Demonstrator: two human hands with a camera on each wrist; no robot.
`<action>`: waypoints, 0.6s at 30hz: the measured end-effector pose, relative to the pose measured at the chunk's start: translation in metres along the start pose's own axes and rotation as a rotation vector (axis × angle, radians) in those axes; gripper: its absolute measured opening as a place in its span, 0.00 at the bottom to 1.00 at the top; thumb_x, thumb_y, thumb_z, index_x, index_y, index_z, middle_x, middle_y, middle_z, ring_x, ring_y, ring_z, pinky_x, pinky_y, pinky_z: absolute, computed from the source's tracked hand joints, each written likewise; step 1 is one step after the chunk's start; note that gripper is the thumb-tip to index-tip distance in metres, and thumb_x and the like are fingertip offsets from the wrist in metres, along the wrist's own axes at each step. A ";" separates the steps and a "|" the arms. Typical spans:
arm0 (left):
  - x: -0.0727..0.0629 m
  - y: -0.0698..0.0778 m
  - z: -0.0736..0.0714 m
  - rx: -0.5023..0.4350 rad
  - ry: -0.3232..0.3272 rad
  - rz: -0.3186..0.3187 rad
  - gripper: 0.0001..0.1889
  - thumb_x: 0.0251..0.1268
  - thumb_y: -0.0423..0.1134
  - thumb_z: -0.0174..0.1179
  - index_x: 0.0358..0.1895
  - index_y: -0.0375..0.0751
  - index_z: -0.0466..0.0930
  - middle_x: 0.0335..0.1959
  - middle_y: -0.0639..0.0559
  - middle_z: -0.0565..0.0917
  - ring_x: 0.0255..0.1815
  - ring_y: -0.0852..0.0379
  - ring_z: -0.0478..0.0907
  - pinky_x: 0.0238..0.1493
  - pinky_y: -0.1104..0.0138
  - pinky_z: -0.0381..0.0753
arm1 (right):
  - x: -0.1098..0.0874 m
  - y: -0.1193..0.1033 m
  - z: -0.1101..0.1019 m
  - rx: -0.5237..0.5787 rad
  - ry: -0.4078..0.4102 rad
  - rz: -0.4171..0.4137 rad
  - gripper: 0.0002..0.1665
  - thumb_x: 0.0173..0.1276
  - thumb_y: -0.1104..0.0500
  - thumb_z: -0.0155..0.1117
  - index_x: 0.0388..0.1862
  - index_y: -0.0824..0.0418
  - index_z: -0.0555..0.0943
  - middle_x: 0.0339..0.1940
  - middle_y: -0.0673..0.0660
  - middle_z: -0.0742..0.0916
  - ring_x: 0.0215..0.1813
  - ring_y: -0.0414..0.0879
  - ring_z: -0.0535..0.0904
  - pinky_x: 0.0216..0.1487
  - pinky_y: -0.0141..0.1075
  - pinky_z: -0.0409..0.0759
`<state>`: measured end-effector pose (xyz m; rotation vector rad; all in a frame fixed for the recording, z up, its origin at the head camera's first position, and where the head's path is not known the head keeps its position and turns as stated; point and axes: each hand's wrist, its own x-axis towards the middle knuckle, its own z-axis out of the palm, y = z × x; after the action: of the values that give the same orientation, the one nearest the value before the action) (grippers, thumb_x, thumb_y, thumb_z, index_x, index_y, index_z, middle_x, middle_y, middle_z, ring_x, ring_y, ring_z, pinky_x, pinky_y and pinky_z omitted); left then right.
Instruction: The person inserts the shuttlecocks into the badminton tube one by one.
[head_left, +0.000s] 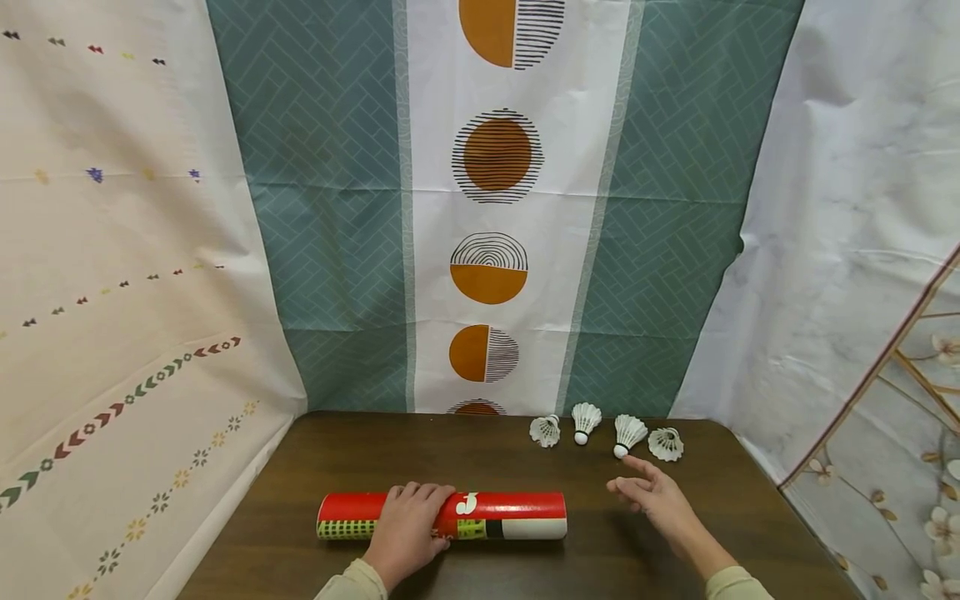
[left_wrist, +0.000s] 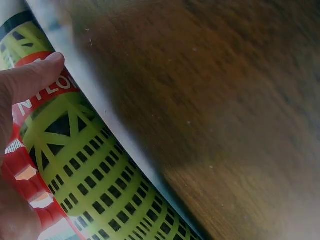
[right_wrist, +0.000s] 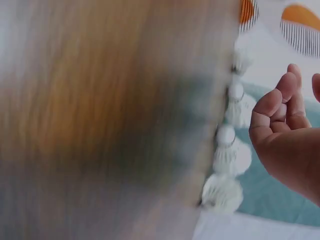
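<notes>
A red, white and yellow-green shuttlecock tube [head_left: 517, 505] lies on its side across the table. My left hand [head_left: 408, 525] grips it around the middle, fingers over the top and thumb on the near side. In the left wrist view the thumb presses along the tube's printed "NYLO" lettering [left_wrist: 59, 86]. To the right, my right hand [head_left: 660, 504] hovers with its fingers loosely bent and nothing held. Its index fingertip overlaps the cork of a white shuttlecock [head_left: 631, 430] in the head view. Other shuttlecocks, [head_left: 586, 419] one of them cork toward me, stand in the same row.
At the back edge of the dark wooden table [head_left: 450, 450], a shuttlecock [head_left: 545, 431] lies at the row's left end and another shuttlecock [head_left: 666, 444] at its right end. A patterned cloth [head_left: 487, 208] hangs behind, with more cloth along both sides.
</notes>
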<state>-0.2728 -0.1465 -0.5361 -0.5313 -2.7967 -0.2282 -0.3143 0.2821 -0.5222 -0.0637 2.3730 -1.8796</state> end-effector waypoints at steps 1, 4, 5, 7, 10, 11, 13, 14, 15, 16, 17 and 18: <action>0.000 0.000 0.000 0.002 -0.006 -0.002 0.41 0.43 0.56 0.87 0.64 0.53 0.82 0.55 0.52 0.90 0.54 0.46 0.84 0.57 0.43 0.81 | 0.001 0.001 -0.006 -0.009 0.021 0.006 0.41 0.81 0.57 0.63 0.83 0.69 0.58 0.51 0.56 0.93 0.49 0.41 0.87 0.47 0.35 0.83; 0.000 0.001 0.000 0.008 -0.014 -0.004 0.41 0.43 0.56 0.87 0.64 0.53 0.82 0.55 0.52 0.90 0.53 0.46 0.84 0.56 0.44 0.80 | 0.002 0.004 -0.023 -0.023 0.080 0.027 0.41 0.82 0.56 0.62 0.84 0.69 0.57 0.49 0.51 0.94 0.47 0.39 0.87 0.46 0.35 0.83; 0.000 0.001 0.000 0.011 -0.016 -0.005 0.41 0.43 0.56 0.87 0.64 0.52 0.82 0.55 0.52 0.90 0.53 0.46 0.84 0.56 0.44 0.80 | 0.003 0.005 -0.029 -0.025 0.095 0.034 0.42 0.83 0.56 0.62 0.84 0.69 0.56 0.48 0.49 0.94 0.46 0.38 0.87 0.47 0.35 0.84; 0.000 0.001 0.000 0.019 -0.016 -0.005 0.40 0.43 0.56 0.87 0.64 0.52 0.82 0.54 0.52 0.90 0.53 0.46 0.84 0.56 0.44 0.80 | 0.005 0.005 -0.040 -0.028 0.119 0.043 0.42 0.84 0.55 0.61 0.85 0.70 0.54 0.46 0.43 0.93 0.45 0.37 0.86 0.47 0.35 0.84; 0.000 0.001 0.001 0.027 -0.023 -0.007 0.40 0.43 0.56 0.87 0.63 0.52 0.82 0.54 0.52 0.90 0.52 0.46 0.84 0.55 0.44 0.80 | 0.006 0.004 -0.054 -0.017 0.160 0.065 0.42 0.85 0.55 0.59 0.85 0.70 0.52 0.42 0.35 0.92 0.43 0.34 0.85 0.48 0.34 0.83; 0.001 0.001 0.001 0.028 -0.024 -0.008 0.40 0.42 0.55 0.87 0.63 0.52 0.83 0.54 0.52 0.90 0.52 0.46 0.84 0.55 0.44 0.80 | 0.006 0.004 -0.058 -0.018 0.173 0.073 0.42 0.85 0.55 0.58 0.85 0.70 0.52 0.41 0.34 0.92 0.43 0.33 0.84 0.48 0.34 0.83; 0.001 0.000 0.001 0.028 -0.031 -0.009 0.40 0.42 0.55 0.87 0.63 0.51 0.83 0.54 0.51 0.90 0.52 0.45 0.84 0.55 0.44 0.80 | 0.007 0.003 -0.064 -0.016 0.192 0.081 0.42 0.86 0.55 0.57 0.85 0.71 0.51 0.40 0.32 0.91 0.42 0.33 0.84 0.48 0.33 0.83; 0.002 0.000 0.002 0.026 -0.035 -0.010 0.40 0.43 0.55 0.87 0.63 0.51 0.83 0.54 0.51 0.90 0.52 0.45 0.84 0.55 0.44 0.80 | 0.007 0.003 -0.067 -0.017 0.201 0.083 0.42 0.86 0.55 0.57 0.85 0.71 0.51 0.39 0.31 0.91 0.42 0.32 0.84 0.47 0.33 0.83; 0.002 0.000 0.002 0.024 -0.037 -0.010 0.39 0.43 0.55 0.87 0.63 0.51 0.83 0.54 0.51 0.90 0.52 0.45 0.84 0.55 0.44 0.80 | 0.007 0.003 -0.070 -0.017 0.208 0.084 0.43 0.86 0.55 0.57 0.86 0.71 0.50 0.40 0.31 0.90 0.41 0.32 0.84 0.47 0.33 0.83; 0.003 -0.001 0.002 0.022 -0.041 -0.012 0.39 0.43 0.55 0.87 0.63 0.51 0.83 0.54 0.51 0.90 0.52 0.45 0.84 0.55 0.44 0.80 | 0.008 0.002 -0.073 -0.019 0.214 0.087 0.43 0.86 0.55 0.57 0.86 0.72 0.50 0.40 0.31 0.90 0.41 0.32 0.84 0.47 0.32 0.83; 0.004 -0.001 0.002 0.018 -0.042 -0.012 0.39 0.43 0.55 0.87 0.62 0.51 0.83 0.54 0.51 0.90 0.52 0.45 0.84 0.55 0.44 0.80 | 0.009 0.002 -0.075 -0.026 0.220 0.088 0.43 0.86 0.55 0.57 0.86 0.72 0.50 0.40 0.31 0.90 0.41 0.32 0.84 0.47 0.32 0.83; 0.004 -0.001 0.002 0.015 -0.042 -0.012 0.39 0.43 0.55 0.87 0.62 0.51 0.83 0.54 0.51 0.90 0.52 0.45 0.84 0.55 0.44 0.80 | 0.010 0.001 -0.078 -0.031 0.225 0.088 0.44 0.85 0.54 0.58 0.86 0.72 0.49 0.41 0.32 0.90 0.40 0.32 0.84 0.46 0.32 0.83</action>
<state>-0.2776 -0.1453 -0.5368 -0.5223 -2.8408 -0.2001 -0.3329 0.3565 -0.5058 0.2590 2.4996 -1.8998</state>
